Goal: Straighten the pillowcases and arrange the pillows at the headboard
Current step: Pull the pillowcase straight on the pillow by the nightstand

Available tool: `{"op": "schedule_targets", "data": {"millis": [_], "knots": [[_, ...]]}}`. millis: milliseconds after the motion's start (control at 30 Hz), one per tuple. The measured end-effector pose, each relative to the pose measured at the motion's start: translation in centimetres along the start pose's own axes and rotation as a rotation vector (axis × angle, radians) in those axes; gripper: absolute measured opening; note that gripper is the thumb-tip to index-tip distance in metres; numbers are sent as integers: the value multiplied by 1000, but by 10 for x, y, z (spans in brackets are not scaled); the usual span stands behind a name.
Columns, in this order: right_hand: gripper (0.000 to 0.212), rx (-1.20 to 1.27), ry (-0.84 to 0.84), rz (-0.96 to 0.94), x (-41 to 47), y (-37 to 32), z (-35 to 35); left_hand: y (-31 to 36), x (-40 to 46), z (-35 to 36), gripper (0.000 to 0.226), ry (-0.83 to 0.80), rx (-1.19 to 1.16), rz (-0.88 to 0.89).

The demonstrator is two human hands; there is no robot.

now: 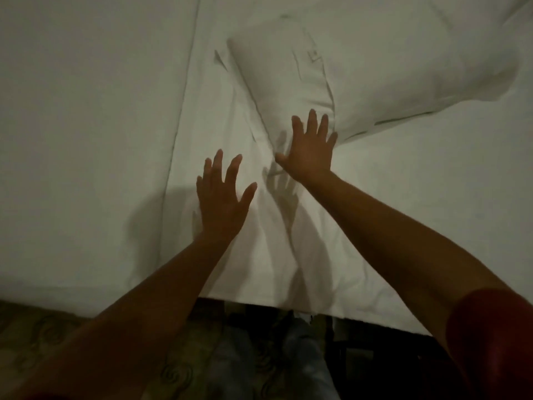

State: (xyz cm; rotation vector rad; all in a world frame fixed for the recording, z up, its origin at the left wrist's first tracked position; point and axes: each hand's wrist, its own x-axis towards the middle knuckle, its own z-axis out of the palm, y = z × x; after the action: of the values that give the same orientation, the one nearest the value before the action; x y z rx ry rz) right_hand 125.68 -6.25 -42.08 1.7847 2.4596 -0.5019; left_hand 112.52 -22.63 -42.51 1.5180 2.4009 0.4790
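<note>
Both hands spread flat and grasping nothing, the left hand (222, 194) on the sheet (259, 255) and the right hand (310, 150) pressing the pillow (360, 73) corner at 1 o'clock, apparently to smooth its case.

White bed (72, 140) seen from its near edge

A pillow (375, 67) lies on the sheet toward one o'clock, tilted; a flat, creased pillowcase (230, 125) stretches from it to six o'clock, where patterned floor (43, 327) shows.
</note>
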Motion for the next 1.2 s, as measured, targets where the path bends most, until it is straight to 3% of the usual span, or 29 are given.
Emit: {"op": "schedule_targets", "data": {"millis": [133, 300, 433, 500, 600, 633, 700, 767, 833, 1000, 1067, 1133, 1200], "knots": [[80, -176, -127, 66, 46, 22, 28, 1, -5, 21, 68, -41, 6, -6], [35, -237, -98, 110, 58, 82, 55, -22, 3, 28, 60, -30, 55, 31], [32, -111, 95, 150, 48, 95, 43, -27, 9, 26, 57, -69, 59, -3], [40, 111, 96, 240, 45, 87, 38, -24, 11, 27, 57, -72, 22, -29], [64, 868, -363, 568, 47, 57, 48, -19, 19, 33, 59, -137, 8, -65], [71, 1064, -443, 669, 50, 46, 54, -20, 22, 36, 59, -154, -2, -72], [74, 1188, -355, 704, 61, 35, 73, -26, 29, 39, 57, -175, -65, -72], [64, 1152, -181, 668, 69, 30, 77, -37, 36, 34, 55, -184, -114, -32], [54, 1120, -109, 589, 68, 37, 73, -49, 43, 25, 51, -198, -135, -4], [44, 1332, 117, 652, -6, 99, 14, -40, 67, 1, 38, -340, -590, -427], [39, 1345, 151, 762, -56, 143, -4, -22, 73, 1, 44, -350, -626, -473], [37, 1174, 156, 880, -107, 186, -10, 3, 79, 5, 52, -345, -584, -448], [33, 813, 142, 958, -148, 221, -4, 30, 81, 12, 54, -310, -499, -318]]}}
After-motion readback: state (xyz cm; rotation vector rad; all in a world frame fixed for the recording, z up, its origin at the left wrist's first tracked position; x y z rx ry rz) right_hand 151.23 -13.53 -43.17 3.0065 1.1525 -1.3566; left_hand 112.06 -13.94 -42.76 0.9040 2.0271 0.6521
